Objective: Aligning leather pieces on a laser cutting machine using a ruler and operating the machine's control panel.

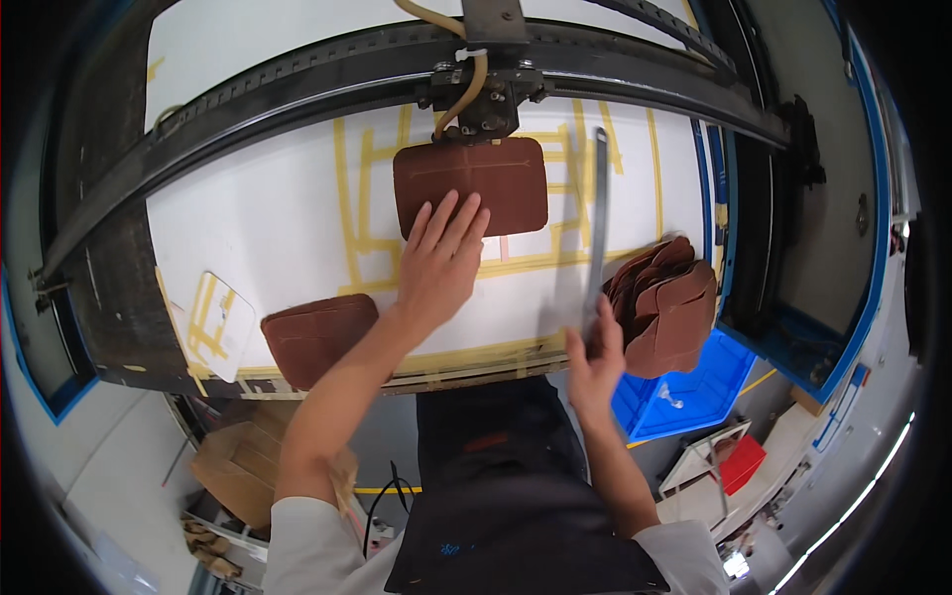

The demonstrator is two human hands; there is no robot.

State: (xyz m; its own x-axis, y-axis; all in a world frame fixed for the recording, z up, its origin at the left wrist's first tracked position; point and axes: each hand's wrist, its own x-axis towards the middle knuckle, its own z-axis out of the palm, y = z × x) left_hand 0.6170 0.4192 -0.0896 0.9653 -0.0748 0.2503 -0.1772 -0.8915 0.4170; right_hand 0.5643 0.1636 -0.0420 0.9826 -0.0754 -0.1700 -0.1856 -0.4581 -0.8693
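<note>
Firstly, 1 brown panel [474, 171] lay approx. centre of white desk [288, 238], nr machine head [486, 109]; L hand [439, 278] rested flat on it, fingers extended. R hand [597, 369], fingers part-curled, was at lower end of grey metal strip [601, 208]; grip, couldn't tell. 2nd brown panel [315, 339]: front edge, L side. Stack of brown pcs [669, 322]: front R corner. White card [234, 322]: front L corner.

Left fingers [443, 220] on brown panel [473, 173], right fingers [607, 325] holding strip [600, 203]
</note>
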